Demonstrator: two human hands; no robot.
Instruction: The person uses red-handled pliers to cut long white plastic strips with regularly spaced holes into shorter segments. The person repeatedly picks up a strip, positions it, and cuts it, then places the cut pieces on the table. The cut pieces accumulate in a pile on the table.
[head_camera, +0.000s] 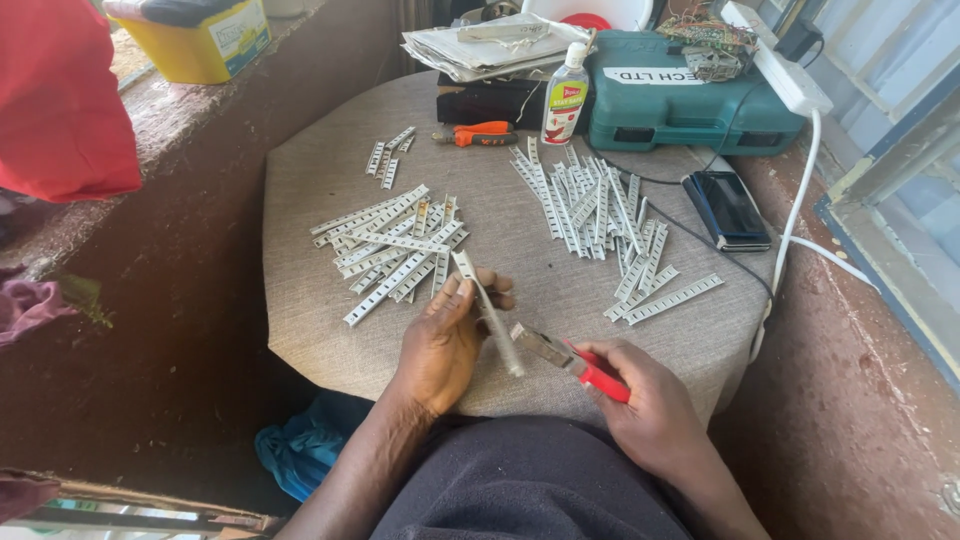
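Here, close to you, your right hand (655, 410) grips the red handles of a pair of pliers (570, 360). Your fingers are wrapped tight around the handles. The metal tip of the pliers points left and sits right by the low end of a long white strip (488, 312). I cannot tell if the tip bites the strip.

Your left hand (442, 342) holds that strip. Your thumb and fingers pinch it near the top, and it slants down toward the pliers. It hangs just above the near edge of the desk (300, 210), which has a grey cloth over it.

A bit farther, on the left, lies a pile of the same strips (395, 250). On the right lies a bigger pile (590, 205), with a few loose strips (660, 292) near it. A dark phone (727, 208) lies at the right edge.

Farther still, a few short strips (388, 158) sit alone. Orange pliers (475, 133) and a small clear bottle (565, 98) stand near the back. Behind them are a green tool case (690, 105), a stack of papers (485, 45) and a white power strip (780, 60).
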